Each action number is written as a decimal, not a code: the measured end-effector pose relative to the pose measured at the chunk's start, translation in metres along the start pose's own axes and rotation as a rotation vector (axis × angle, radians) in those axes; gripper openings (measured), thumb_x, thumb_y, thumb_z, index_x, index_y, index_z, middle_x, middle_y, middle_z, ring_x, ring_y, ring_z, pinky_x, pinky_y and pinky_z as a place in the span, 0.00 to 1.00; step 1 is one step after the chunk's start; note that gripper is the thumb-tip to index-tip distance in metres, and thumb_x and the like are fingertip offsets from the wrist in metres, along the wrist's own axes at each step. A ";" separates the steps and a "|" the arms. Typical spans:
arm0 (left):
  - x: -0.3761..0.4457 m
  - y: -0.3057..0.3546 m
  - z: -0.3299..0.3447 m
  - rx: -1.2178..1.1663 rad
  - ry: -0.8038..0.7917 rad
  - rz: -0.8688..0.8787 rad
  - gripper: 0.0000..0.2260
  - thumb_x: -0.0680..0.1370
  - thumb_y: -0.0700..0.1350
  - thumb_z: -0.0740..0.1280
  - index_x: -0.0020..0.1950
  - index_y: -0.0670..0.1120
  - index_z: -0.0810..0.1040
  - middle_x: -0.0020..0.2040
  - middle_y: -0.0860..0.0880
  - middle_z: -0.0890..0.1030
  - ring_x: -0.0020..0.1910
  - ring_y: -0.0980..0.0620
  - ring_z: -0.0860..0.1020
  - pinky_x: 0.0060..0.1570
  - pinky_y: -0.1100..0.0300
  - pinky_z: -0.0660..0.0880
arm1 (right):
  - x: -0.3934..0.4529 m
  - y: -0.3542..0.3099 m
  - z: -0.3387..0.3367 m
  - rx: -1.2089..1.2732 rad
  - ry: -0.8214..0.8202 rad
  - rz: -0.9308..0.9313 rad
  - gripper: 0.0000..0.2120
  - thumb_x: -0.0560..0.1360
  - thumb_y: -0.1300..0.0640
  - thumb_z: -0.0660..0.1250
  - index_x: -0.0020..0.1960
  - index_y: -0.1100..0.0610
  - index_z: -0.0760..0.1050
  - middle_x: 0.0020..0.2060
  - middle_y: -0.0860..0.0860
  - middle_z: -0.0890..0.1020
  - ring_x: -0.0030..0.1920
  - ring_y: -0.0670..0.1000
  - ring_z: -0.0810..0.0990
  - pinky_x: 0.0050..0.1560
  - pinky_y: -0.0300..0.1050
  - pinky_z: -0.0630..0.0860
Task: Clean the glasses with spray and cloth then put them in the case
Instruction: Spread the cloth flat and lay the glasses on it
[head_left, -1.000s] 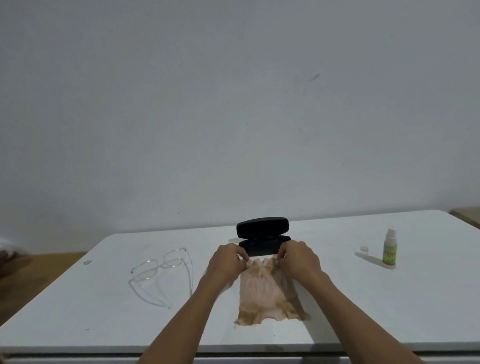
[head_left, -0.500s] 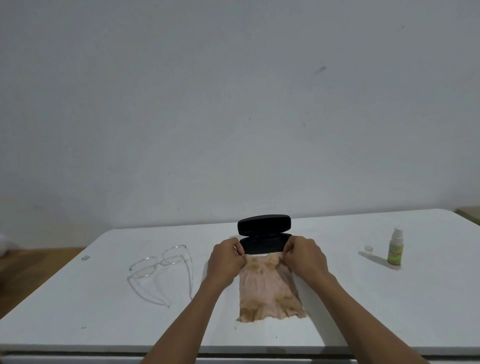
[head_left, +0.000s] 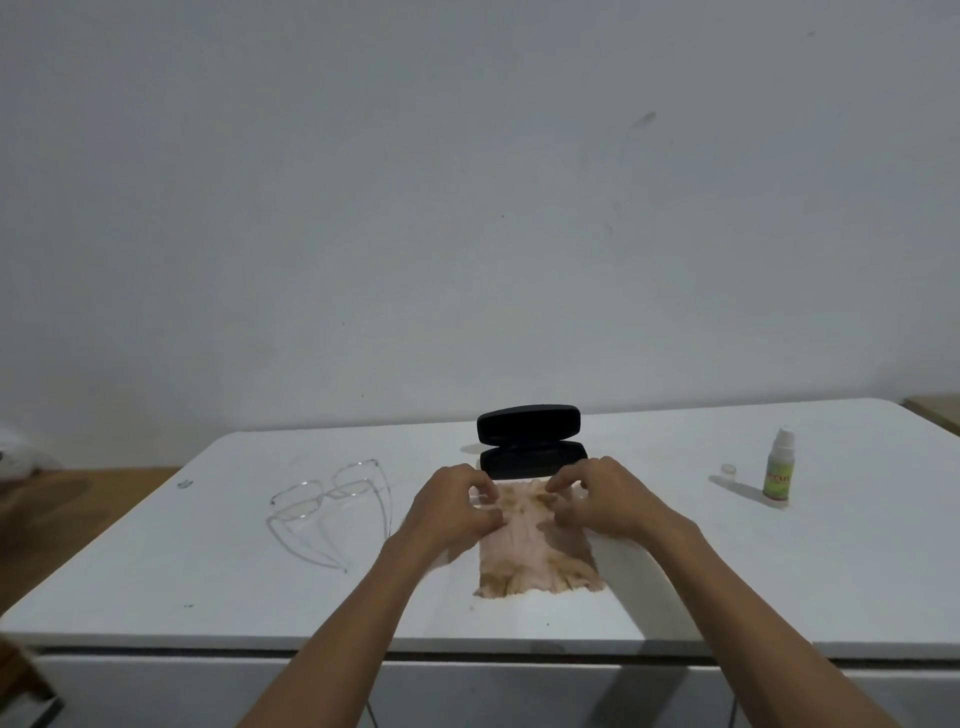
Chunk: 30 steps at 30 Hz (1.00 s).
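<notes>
A pale pink cloth (head_left: 524, 556) with brownish edges lies flat on the white table (head_left: 156, 577), just in front of an open black glasses case (head_left: 530, 441). My left hand (head_left: 454, 506) and my right hand (head_left: 605, 496) hover over the cloth's far corners, fingers curled but apart, and neither seems to pinch the fabric. Clear-framed glasses (head_left: 324, 499) lie to the left with their arms unfolded. At the far right stands a small spray bottle (head_left: 777, 470) with a green label and its cap off.
The bottle's small clear cap (head_left: 729, 469) sits on the table just left of it. A tiny object (head_left: 183, 484) lies near the table's left edge. A plain wall rises behind the table, and wooden floor shows at the left.
Both hands pinched the cloth's far corners by the case before. Now the fingers have loosened and lifted off the corners, and the cloth lies spread flat.
</notes>
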<state>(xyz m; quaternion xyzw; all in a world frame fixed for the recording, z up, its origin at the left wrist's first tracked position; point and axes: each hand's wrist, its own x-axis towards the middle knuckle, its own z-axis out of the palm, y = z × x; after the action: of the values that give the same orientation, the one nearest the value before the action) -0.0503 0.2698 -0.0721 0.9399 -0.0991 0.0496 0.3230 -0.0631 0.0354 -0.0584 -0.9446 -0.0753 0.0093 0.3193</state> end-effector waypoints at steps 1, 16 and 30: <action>-0.003 -0.002 -0.003 -0.002 -0.048 0.016 0.14 0.64 0.57 0.76 0.48 0.56 0.85 0.52 0.58 0.82 0.51 0.57 0.79 0.51 0.58 0.78 | -0.005 0.000 -0.004 -0.038 -0.048 0.003 0.24 0.62 0.43 0.73 0.59 0.40 0.83 0.58 0.48 0.81 0.54 0.49 0.81 0.55 0.45 0.80; -0.036 -0.008 -0.046 0.113 -0.117 0.106 0.28 0.68 0.66 0.76 0.64 0.56 0.81 0.69 0.55 0.78 0.70 0.56 0.74 0.68 0.55 0.71 | -0.019 -0.035 -0.016 -0.236 -0.236 -0.032 0.32 0.68 0.49 0.76 0.72 0.44 0.74 0.68 0.47 0.76 0.64 0.51 0.76 0.62 0.45 0.75; -0.089 -0.131 -0.124 0.465 0.529 0.111 0.25 0.61 0.25 0.68 0.50 0.47 0.86 0.51 0.48 0.84 0.53 0.41 0.81 0.49 0.52 0.79 | 0.049 -0.134 0.102 -0.092 -0.071 -0.378 0.25 0.76 0.65 0.66 0.65 0.40 0.80 0.52 0.44 0.82 0.46 0.44 0.77 0.49 0.43 0.77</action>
<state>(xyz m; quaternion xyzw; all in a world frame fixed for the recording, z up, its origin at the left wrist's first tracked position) -0.1120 0.4608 -0.0672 0.9361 -0.0489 0.3299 0.1116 -0.0396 0.2094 -0.0569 -0.9263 -0.2631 -0.0210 0.2689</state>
